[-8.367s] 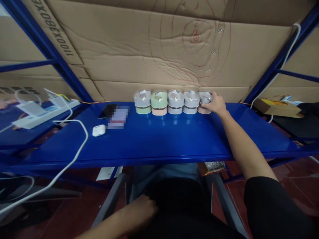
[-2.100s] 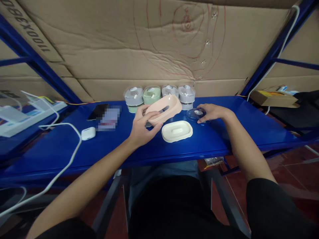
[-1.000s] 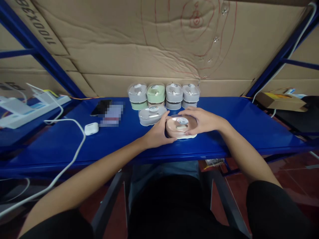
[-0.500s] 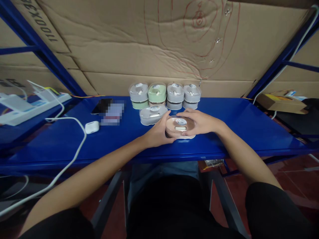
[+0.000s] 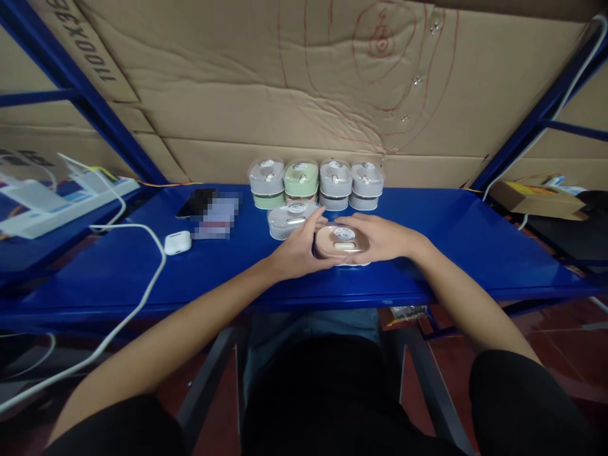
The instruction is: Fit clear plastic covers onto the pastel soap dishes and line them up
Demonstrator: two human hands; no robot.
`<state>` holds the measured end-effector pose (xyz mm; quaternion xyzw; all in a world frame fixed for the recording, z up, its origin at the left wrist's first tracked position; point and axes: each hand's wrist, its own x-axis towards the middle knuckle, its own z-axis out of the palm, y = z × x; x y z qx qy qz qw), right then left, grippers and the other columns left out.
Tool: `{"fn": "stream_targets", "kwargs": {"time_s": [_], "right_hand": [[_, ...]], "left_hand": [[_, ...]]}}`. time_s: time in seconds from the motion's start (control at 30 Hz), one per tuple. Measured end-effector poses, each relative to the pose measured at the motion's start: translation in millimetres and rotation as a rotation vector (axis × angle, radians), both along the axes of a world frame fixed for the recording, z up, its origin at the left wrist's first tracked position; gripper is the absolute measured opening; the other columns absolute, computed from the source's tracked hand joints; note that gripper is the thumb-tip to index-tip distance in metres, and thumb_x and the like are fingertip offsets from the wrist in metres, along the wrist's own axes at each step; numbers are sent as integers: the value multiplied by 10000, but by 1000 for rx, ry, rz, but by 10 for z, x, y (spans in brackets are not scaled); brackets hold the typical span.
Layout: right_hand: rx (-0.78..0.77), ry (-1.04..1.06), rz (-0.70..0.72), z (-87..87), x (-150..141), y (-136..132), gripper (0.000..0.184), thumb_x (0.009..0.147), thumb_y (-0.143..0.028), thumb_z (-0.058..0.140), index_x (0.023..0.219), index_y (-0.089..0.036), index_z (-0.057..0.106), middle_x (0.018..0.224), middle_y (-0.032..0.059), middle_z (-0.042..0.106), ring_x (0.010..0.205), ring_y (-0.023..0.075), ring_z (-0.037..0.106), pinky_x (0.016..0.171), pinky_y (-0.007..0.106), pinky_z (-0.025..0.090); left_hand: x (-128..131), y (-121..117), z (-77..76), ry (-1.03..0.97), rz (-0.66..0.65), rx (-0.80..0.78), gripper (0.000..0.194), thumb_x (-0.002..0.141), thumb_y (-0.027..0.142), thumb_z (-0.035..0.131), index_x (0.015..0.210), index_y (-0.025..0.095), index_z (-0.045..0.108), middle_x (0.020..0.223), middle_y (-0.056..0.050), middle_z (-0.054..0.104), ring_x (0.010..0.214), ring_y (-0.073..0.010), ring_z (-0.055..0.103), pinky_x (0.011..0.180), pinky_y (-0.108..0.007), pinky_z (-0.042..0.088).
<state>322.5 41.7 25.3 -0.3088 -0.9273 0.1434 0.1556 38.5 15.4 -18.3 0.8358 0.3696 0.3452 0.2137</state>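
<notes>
Near the front of the blue table [image 5: 228,278], a pinkish-beige box with a clear lid [image 5: 342,242] sits between my two hands. My left hand [image 5: 304,250] wraps its left side, with the thumb along the near edge. Curled round the right side is my right hand [image 5: 384,237], its fingers on the far edge and its thumb at the front. A round label and a pale oblong piece show at the lid's top. Just behind my left hand, a grey box with a clear lid [image 5: 282,223] stands on the table, partly covered by the fingers.
Stacked lidded boxes, one green [image 5: 301,179] and others grey [image 5: 367,180], line the cardboard wall [image 5: 228,95]. A white earphone case [image 5: 177,242], a dark phone [image 5: 197,202] and a white cable [image 5: 154,278] lie left. A power strip [image 5: 71,206] sits farther left; a cardboard box [image 5: 536,199] stands right.
Both hands stay around the beige box. The right hand's fingers have shifted slightly left and the thumbs have come closer together at the front. The view has moved a little.
</notes>
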Motion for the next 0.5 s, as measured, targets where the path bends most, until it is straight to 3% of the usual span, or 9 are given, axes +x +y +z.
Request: {"fn": "stream_targets", "kwargs": {"time_s": [0.07,0.13,0.23,0.33,0.5], "right_hand": [[-31,-40,-12,-1,31,30,1108,769,-706,944,1702,-284,522,1552,170,704,1328,435,728,1112,628,614],[-56,-38,7,5,74,61,1153,731,-682,982,1715,-309,510,1595,148,686,1386,431,703,1148,620,601],[-85,-27,43,47,163,95,1149,695,-638,1011,1699,-337,540,1625,109,683,1445,421,676,1198,618,576],[-103,-17,15,141,270,99,1112,694,-606,1004,1683,-336,573,1643,99,679,1465,425,672,1236,641,542],[24,198,-113,275,326,74,1072,761,-645,951,1707,-329,558,1697,102,632,1549,434,602,1313,674,443]], "left_hand": [[-99,25,119,8,96,171,1005,887,530,898,1690,214,384,1598,-211,616,1498,-414,616,1307,-606,486],[-247,88,228,48,287,308,813,932,528,861,1589,215,500,1599,-209,603,1536,-446,563,1342,-628,428],[-481,207,299,217,550,205,827,911,596,865,1559,183,560,1535,-251,621,1491,-537,572,1275,-724,448],[-608,258,258,382,527,12,836,967,645,778,1641,208,544,1422,-226,702,1375,-515,666,1161,-702,541],[-429,155,136,391,327,44,813,997,622,753,1690,264,524,1392,-180,747,1319,-446,713,1146,-645,562]]}}
